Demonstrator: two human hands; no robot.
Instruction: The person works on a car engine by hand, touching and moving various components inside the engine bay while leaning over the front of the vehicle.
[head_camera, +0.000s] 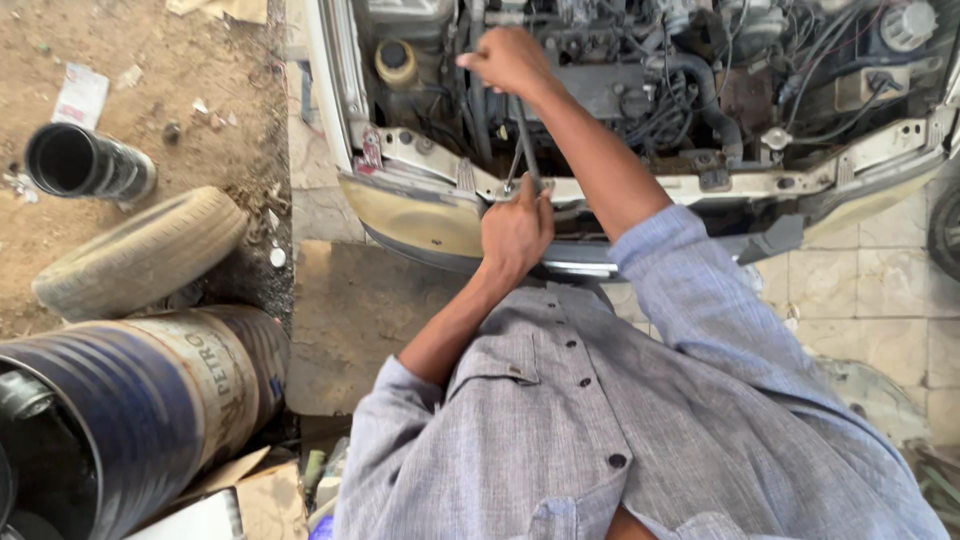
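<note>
Long metal tool (524, 140) gripped at both ends over the open engine bay (640, 90). Right hand (510, 60) fisted on the upper end, deep among hoses; left hand (516, 232) closed around the lower end at the bay's front crossmember (600, 185). Step judged: levering or turning a part inside the bay, tool tip hidden. Next move likely needing a steady two-handed swing. Tight between hoses and crossmember; open room only outside the bay's front edge, toward the tyre (140, 255) and drum (130, 410).
</note>
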